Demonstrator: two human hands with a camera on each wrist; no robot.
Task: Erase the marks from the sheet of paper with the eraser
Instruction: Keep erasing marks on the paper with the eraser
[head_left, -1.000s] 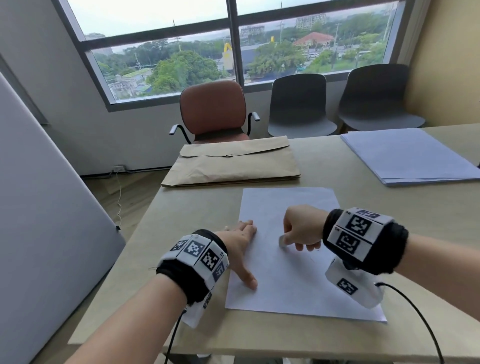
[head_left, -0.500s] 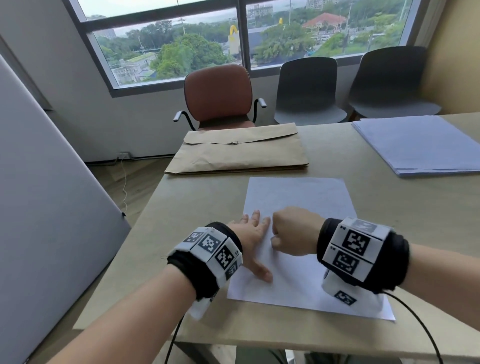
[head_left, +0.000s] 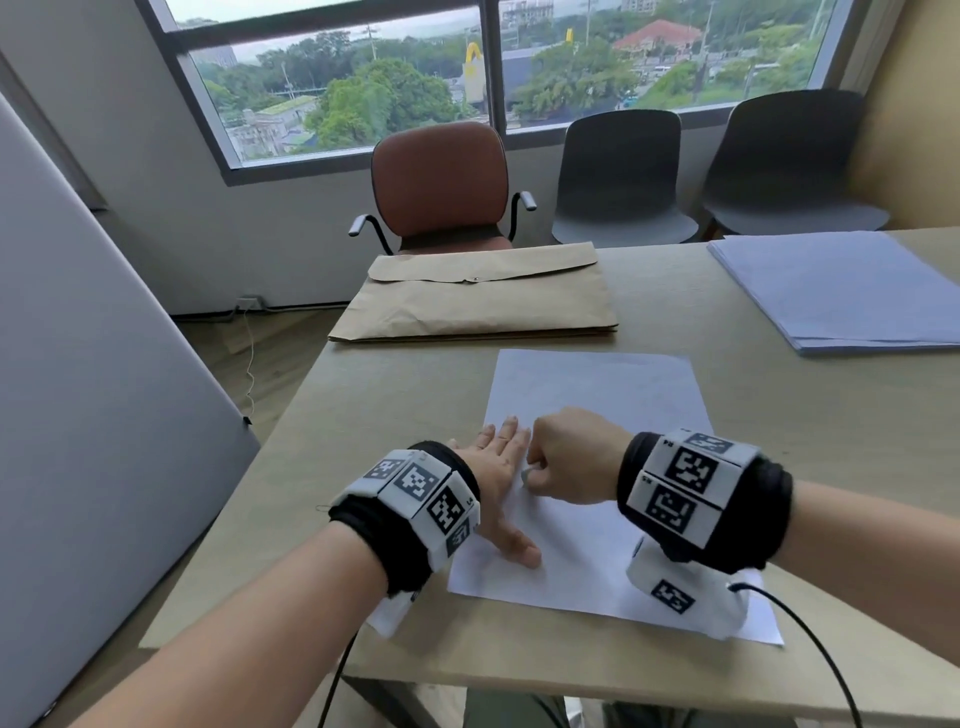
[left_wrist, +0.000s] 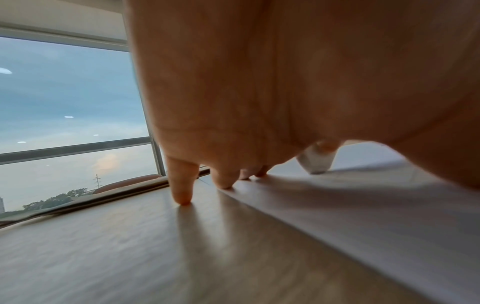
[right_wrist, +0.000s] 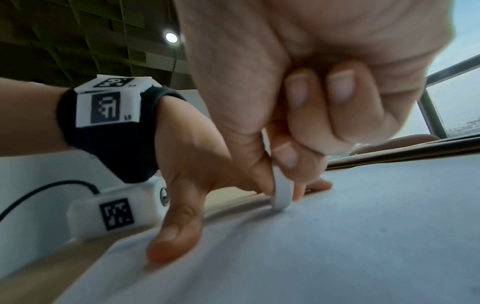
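1. The left hand (head_left: 498, 467) lies flat, fingers spread on the white sheet of paper (head_left: 597, 395), likely pinning it to the tan wooden surface (head_left: 405, 415).
2. The right hand (head_left: 569, 457) pinches the small white eraser (right_wrist: 281, 195), its tip down on the sheet beside the left hand.

The left wristband (right_wrist: 106, 107) tag seemingly reads "L5".

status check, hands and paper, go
Left hand flat, pinning sheet of paper. Right hand pinching eraser, tip on sheet. Nothing in the way.
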